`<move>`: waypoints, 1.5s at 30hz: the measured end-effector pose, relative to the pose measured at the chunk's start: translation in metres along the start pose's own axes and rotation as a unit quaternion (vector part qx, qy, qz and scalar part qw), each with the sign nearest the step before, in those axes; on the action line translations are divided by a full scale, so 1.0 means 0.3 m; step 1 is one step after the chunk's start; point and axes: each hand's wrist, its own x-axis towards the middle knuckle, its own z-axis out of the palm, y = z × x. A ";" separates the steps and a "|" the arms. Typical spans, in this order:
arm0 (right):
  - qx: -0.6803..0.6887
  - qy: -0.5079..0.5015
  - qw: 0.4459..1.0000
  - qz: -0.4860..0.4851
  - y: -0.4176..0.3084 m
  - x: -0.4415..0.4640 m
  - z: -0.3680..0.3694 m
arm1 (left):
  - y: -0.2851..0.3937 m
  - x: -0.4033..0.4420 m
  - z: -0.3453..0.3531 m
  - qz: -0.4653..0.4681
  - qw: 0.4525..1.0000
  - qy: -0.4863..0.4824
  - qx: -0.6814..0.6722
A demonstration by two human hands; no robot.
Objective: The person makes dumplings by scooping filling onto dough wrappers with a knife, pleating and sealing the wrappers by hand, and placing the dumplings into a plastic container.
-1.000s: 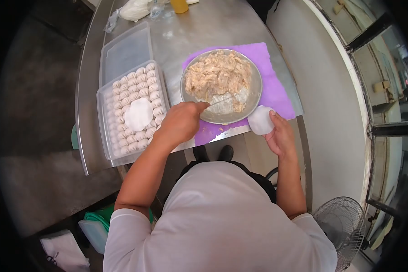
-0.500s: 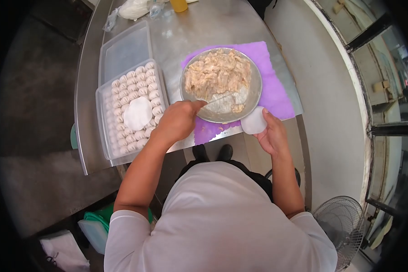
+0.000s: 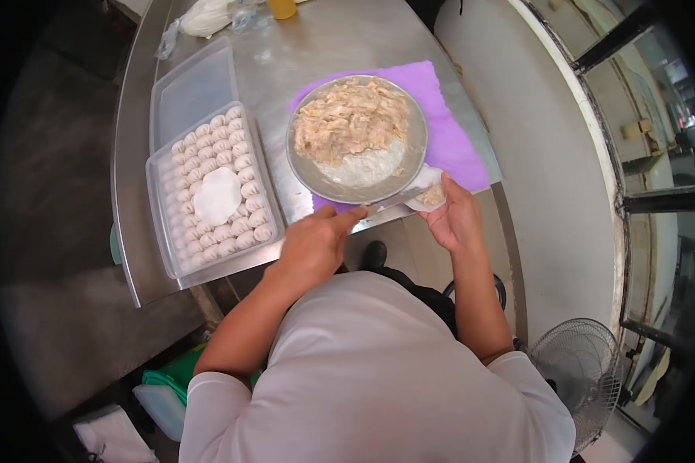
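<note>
My left hand (image 3: 313,245) is closed on the handle of a thin metal spatula (image 3: 394,199), whose blade reaches right to the wrapper. A round white wrapper (image 3: 427,180) lies on the fingers of my right hand (image 3: 457,217), its edge pinched by the thumb, with a lump of filling (image 3: 432,194) on it. Just behind both hands, a metal bowl (image 3: 295,166) holds pale minced filling (image 3: 351,119). On the left, a clear plastic box (image 3: 162,224) contains rows of pleated dumplings (image 3: 222,145), with a stack of white wrappers (image 3: 218,196) on top of them.
Under the bowl lies a purple cloth (image 3: 457,147) on the steel table (image 3: 274,58). The box's clear lid (image 3: 193,92) is behind the box. A plastic bag (image 3: 207,17) and a yellow container (image 3: 282,8) sit at the back. A fan (image 3: 575,378) stands at the lower right.
The spatula has come out of the bowl toward my right hand, and a lump of filling now sits on the wrapper. My left hand has moved down and right. The whole view has shifted slightly.
</note>
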 end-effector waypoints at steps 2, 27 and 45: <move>-0.017 -0.015 0.999 0.024 -0.022 -0.004 -0.032 | 0.036 0.012 -0.054 0.010 1.000 0.002 -0.004; 0.013 -0.059 0.996 0.072 -0.015 -0.011 -0.041 | 0.031 -0.017 -0.081 -0.001 1.000 -0.005 -0.003; -0.011 -0.085 0.993 0.085 -0.048 -0.068 0.019 | 0.087 0.022 -0.128 0.079 0.997 0.014 0.021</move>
